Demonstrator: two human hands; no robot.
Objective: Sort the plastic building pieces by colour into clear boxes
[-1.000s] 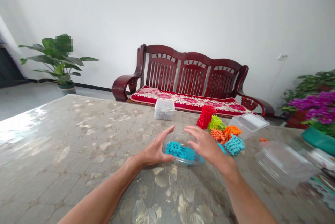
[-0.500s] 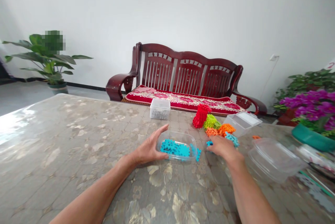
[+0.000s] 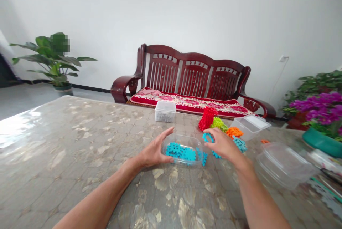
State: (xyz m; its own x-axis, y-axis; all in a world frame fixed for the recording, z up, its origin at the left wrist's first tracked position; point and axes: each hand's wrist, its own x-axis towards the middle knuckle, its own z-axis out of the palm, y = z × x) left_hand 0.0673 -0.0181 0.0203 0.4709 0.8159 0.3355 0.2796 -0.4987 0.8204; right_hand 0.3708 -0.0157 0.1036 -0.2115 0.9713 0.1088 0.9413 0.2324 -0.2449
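Note:
A clear plastic container (image 3: pixel 184 140) with blue interlocking plastic pieces (image 3: pixel 179 151) inside stands on the table in front of me. My left hand (image 3: pixel 157 148) grips its left end, thumb along the near side and fingers at the far side. Just right of the rim, my right hand (image 3: pixel 220 143) pinches a few linked blue pieces (image 3: pixel 208 137) between thumb and fingers. More blue pieces (image 3: pixel 204 158) lie against the container's right end, and others (image 3: pixel 216 154) rest below my right hand, partly hidden by it.
Beyond my right hand lie red (image 3: pixel 207 118), green (image 3: pixel 219 124), orange (image 3: pixel 234 132) and light blue pieces (image 3: pixel 239 144). A lidded box (image 3: pixel 165 111) stands at the table's far edge. To the right are an open clear box (image 3: pixel 249 127), stacked clear containers (image 3: pixel 285 164) and a flower pot (image 3: pixel 322 141).
My right hand has risen from the table and moved slightly left toward the container, with blue pieces now in its fingers. My left hand stays at the container. The view has shifted slightly.

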